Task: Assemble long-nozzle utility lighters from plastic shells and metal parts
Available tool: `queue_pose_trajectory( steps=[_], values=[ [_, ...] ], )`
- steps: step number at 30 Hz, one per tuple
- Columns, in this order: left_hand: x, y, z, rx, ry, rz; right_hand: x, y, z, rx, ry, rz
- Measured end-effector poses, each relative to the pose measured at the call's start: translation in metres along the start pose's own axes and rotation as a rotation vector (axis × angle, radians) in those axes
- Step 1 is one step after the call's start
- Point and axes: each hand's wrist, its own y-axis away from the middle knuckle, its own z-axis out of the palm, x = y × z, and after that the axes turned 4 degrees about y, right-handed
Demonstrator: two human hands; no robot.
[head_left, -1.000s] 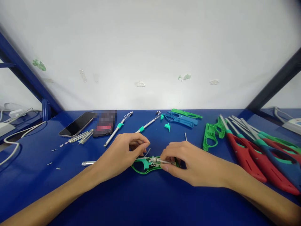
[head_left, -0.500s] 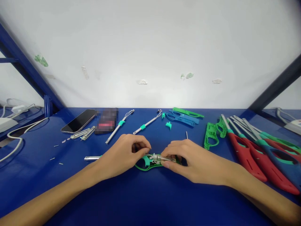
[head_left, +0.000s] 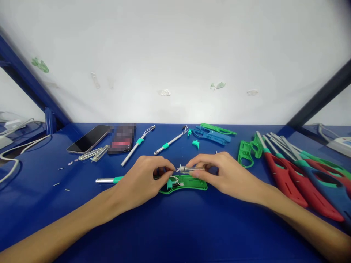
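Your right hand (head_left: 226,177) gripped the clear capsule (head_left: 189,169) between thumb and fingers, its narrow end toward your left hand (head_left: 145,176). The capsule was at the far edge of the green casing (head_left: 193,183), which lay on the surface (head_left: 175,226) between your hands. Your left thumb and forefinger came together near the capsule's tip; whether they pinched anything, I couldn't tell.

Left hand (head_left: 145,175) and right hand (head_left: 219,171): both bare, fingers slim. Left forearm (head_left: 74,226) and right forearm (head_left: 301,223) likewise bare, slender, narrowing toward the wrists. Right thumbnail visible.
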Motion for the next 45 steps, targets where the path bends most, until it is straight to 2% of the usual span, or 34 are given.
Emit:
queue_pose_trajectory(
  steps=[13,22,45],
  values=[
    [-0.005,0.002,0.004,0.018,-0.02,0.089,-0.001,0.0,0.0,-0.018,0.06,-0.01],
    [-0.011,0.001,0.007,0.047,-0.002,0.152,0.0,0.002,0.003,0.067,0.116,-0.117],
    [-0.007,0.003,0.006,0.048,0.014,0.2,0.001,0.005,0.008,0.098,0.184,-0.149]
  ],
)
